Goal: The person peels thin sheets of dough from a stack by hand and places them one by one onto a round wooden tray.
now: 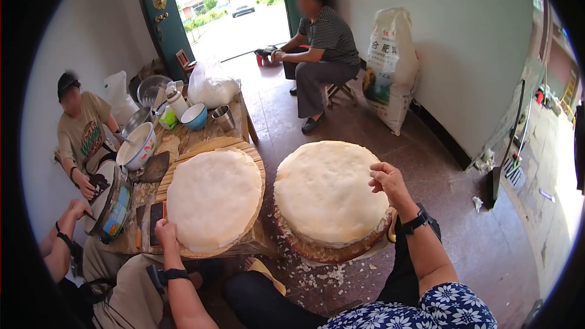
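A tall round stack of thin pale flatbreads (329, 192) sits low before me on a round brown base. My right hand (387, 183) hovers at its right edge, fingers curled into a pinch; anything between them is too small to make out. To the left, another round flatbread (213, 198) lies on a straw mat (257, 167) on the wooden table. My left hand (166, 233) is closed at that flatbread's lower left edge, and its fingertips are partly hidden. Beside this hand lies a dark phone-like slab (156, 222).
Two co-workers sit at left, one handling a round drum-like container (116, 204). Bowls (195, 117), a steel cup (223, 118) and a bottle (177, 102) crowd the table's far end. Another person sits near the doorway by a large sack (390, 70). Crumbs (332, 275) litter the floor.
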The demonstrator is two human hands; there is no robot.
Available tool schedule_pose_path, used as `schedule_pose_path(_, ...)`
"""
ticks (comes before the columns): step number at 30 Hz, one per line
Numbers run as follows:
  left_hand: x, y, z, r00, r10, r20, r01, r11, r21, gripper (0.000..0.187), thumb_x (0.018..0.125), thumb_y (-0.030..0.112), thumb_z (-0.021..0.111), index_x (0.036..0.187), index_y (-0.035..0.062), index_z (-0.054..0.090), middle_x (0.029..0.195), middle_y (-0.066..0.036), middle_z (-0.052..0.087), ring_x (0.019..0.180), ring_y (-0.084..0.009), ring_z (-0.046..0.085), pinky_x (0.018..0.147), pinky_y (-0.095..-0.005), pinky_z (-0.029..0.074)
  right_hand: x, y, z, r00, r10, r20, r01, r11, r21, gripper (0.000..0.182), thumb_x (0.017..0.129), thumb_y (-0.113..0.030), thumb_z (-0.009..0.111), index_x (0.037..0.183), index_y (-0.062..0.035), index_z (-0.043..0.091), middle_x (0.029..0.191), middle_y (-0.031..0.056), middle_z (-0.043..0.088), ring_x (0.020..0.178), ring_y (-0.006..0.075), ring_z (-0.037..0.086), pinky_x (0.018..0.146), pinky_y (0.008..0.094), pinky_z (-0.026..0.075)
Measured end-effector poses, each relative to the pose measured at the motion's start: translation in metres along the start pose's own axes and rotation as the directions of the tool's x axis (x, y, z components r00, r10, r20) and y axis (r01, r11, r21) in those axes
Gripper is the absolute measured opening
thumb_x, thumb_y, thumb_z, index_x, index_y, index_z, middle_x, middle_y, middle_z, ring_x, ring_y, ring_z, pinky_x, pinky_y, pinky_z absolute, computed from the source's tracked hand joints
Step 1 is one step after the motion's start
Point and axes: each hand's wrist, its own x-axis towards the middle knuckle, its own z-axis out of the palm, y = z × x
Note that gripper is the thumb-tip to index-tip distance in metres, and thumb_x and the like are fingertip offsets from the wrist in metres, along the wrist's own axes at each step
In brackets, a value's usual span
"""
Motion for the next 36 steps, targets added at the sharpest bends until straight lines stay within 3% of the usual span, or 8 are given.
schedule_pose_path(7,0.003,-0.001,0.007,0.994,0.074,-0.084,-0.064,0.992,0.111,0.043,0.072,0.007,0.06,0.114,-0.0037,0.058,0.103,-0.016,0.065,0.096,-0.027,0.062,0.085,-0.0333,0.046,0.007,0.014,-0.025,0.995,-0.017,-0.093,0.017,1.0,-0.004,0.017,0.088,-0.008,0.056,0.102,-0.0005,0.06,0.083,0.0031,0.061,0.065,0.0096,0.06,0.051,0.0222,0.049)
schedule_pose_path(10,-0.004,0.015,0.019,0.97,0.238,-0.045,-0.236,0.971,0.047,0.043,0.074,0.005,0.059,0.116,-0.0032,0.057,0.109,-0.015,0.063,0.101,-0.0257,0.059,0.088,-0.033,0.045,0.012,0.019,-0.031,0.994,-0.033,-0.101,0.033,0.999,0.0,0.016,0.087,-0.008,0.057,0.101,-0.0005,0.061,0.082,0.0031,0.061,0.064,0.0095,0.06,0.05,0.022,0.049)
schedule_pose_path(12,-0.072,0.09,0.027,0.956,0.291,0.048,-0.258,0.904,-0.341,0.042,0.077,0.002,0.059,0.118,-0.0022,0.056,0.118,-0.014,0.058,0.108,-0.0231,0.055,0.09,-0.032,0.043,0.012,0.019,-0.032,0.993,-0.031,-0.11,0.03,0.999,-0.011,0.016,0.087,-0.008,0.056,0.101,-0.0006,0.061,0.082,0.003,0.061,0.065,0.0096,0.06,0.051,0.0221,0.049)
schedule_pose_path(16,-0.178,0.179,0.041,0.875,0.307,0.373,-0.076,0.85,-0.521,0.041,0.08,0.001,0.06,0.12,-0.0003,0.055,0.112,-0.007,0.056,0.093,-0.0122,0.05,0.085,-0.0262,0.042,0.012,0.02,-0.034,0.991,-0.036,-0.127,0.028,0.998,-0.063,0.016,0.086,-0.008,0.057,0.101,-0.0013,0.061,0.081,0.0027,0.061,0.066,0.0094,0.059,0.052,0.023,0.049)
schedule_pose_path(20,-0.249,0.17,0.087,0.697,0.348,0.627,0.089,0.825,-0.558,0.04,0.081,0.008,0.061,0.12,0.0033,0.055,0.112,-0.005,0.057,0.089,-0.0088,0.051,0.074,-0.0232,0.042,0.011,0.02,-0.039,0.991,0.002,-0.136,-0.015,0.995,-0.097,0.018,0.086,-0.011,0.058,0.101,-0.0027,0.062,0.081,0.0024,0.061,0.066,0.0096,0.059,0.054,0.0245,0.049)
schedule_pose_path(24,-0.292,0.151,0.121,0.556,0.273,0.785,0.281,0.827,-0.486,0.044,0.082,0.007,0.062,0.124,-0.0005,0.051,0.11,-0.007,0.055,0.094,-0.0119,0.049,0.082,-0.0267,0.042,0.011,0.021,-0.042,0.986,0.007,-0.165,-0.037,0.983,-0.181,0.018,0.084,-0.013,0.06,0.099,-0.0029,0.063,0.081,0.0021,0.062,0.065,0.0093,0.058,0.054,0.0254,0.048)
schedule_pose_path(29,-0.301,0.124,0.152,0.572,0.195,0.797,0.38,0.798,-0.468,0.045,0.081,0.007,0.063,0.124,-0.0006,0.051,0.115,-0.009,0.054,0.099,-0.0136,0.05,0.081,-0.0272,0.041,0.011,0.016,-0.045,0.984,0.025,-0.175,-0.074,0.957,-0.28,0.02,0.083,-0.014,0.061,0.098,-0.0016,0.064,0.081,0.0029,0.063,0.065,0.0087,0.058,0.056,0.025,0.048)
schedule_pose_path(36,-0.281,0.12,0.156,0.65,0.123,0.75,0.373,0.808,-0.456,0.041,0.081,0.005,0.058,0.122,0.0035,0.051,0.109,-0.002,0.057,0.087,-0.0085,0.052,0.069,-0.0214,0.042,0.014,0.017,-0.043,0.991,-0.019,-0.132,-0.041,0.9,-0.435,0.023,0.082,-0.015,0.062,0.1,0.0,0.064,0.082,0.0046,0.064,0.067,0.0117,0.059,0.061,0.0264,0.049)
